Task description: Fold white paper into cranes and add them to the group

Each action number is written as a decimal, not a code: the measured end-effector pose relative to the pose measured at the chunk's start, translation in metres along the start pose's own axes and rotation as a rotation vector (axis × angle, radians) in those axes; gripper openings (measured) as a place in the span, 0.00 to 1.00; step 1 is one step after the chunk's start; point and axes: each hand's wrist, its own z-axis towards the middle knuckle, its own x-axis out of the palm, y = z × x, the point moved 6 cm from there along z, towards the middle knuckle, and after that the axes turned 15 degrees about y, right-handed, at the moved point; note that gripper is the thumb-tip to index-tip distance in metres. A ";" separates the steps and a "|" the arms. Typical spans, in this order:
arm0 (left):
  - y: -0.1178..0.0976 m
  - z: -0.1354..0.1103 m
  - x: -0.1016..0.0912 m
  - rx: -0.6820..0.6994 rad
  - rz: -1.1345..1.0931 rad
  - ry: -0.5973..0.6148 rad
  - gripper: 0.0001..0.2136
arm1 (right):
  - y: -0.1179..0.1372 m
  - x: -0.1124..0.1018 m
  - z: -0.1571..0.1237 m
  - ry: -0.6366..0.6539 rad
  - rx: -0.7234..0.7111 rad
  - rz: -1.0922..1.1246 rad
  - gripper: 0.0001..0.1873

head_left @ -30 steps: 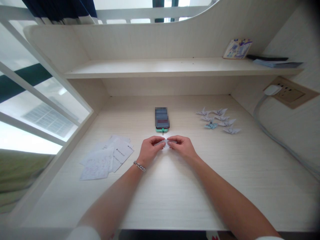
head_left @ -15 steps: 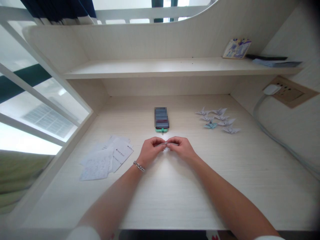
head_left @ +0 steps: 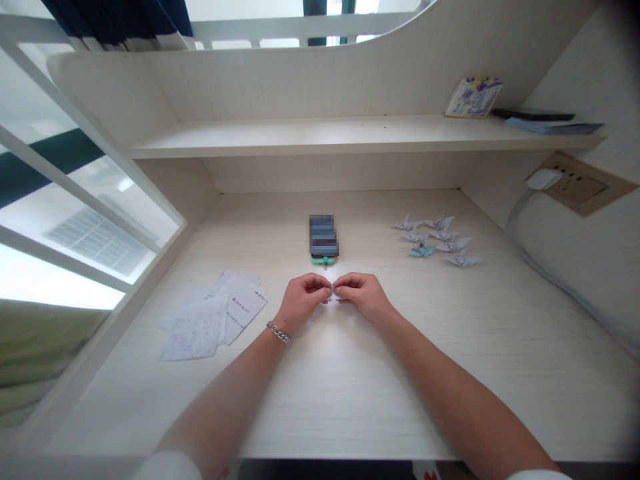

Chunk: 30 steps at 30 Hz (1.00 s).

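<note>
White paper [head_left: 333,298], a small piece, just where both hands meet, mostly hidden behind fingers. Held in the left hand [head_left: 303,297] by thumb and forefinger, nearly closed at the tips, with the other fingers curled in; held likewise in the right hand [head_left: 367,297], thumb and forefinger drawn to a narrow pinch. Judging from the grip, apparently at a fine folding step; exact fold impossible to tell. Probably calling for light, even pressure from both sides, with edges kept in line before pressing any crease. Thin in look, so likely quick to take a crease and easy to tear under a rough tug.

Right of the right hand and farther off, folded paper birds [head_left: 453,245], angular and sharp-pointed, mostly white, with a pale blue one [head_left: 421,251] among them. Left of the left hand, loose sheets [head_left: 195,327], flat and overlapping, marked with print and faint writing. Just beyond both hands, a smooth dark phone [head_left: 324,235] with a green strip [head_left: 320,261] at the near end. Around the left wrist, a chain bracelet [head_left: 279,332] of silvery links. Under both hands, a desk [head_left: 325,400] of pale, streaked wood grain.
</note>
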 end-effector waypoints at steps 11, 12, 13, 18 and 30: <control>-0.001 -0.001 -0.001 0.013 0.012 0.005 0.07 | -0.001 0.001 -0.001 0.010 0.038 0.109 0.11; -0.001 -0.001 -0.001 0.012 0.012 0.004 0.07 | -0.002 0.001 -0.001 0.020 0.043 0.134 0.11; -0.001 -0.001 -0.001 0.012 0.019 0.002 0.06 | -0.002 0.002 -0.001 0.031 0.046 0.157 0.11; -0.002 -0.002 -0.001 0.017 0.089 0.001 0.06 | -0.004 0.003 -0.001 0.052 0.059 0.199 0.12; 0.004 0.000 -0.002 -0.038 -0.039 0.006 0.07 | -0.004 -0.003 0.000 -0.003 0.040 0.040 0.15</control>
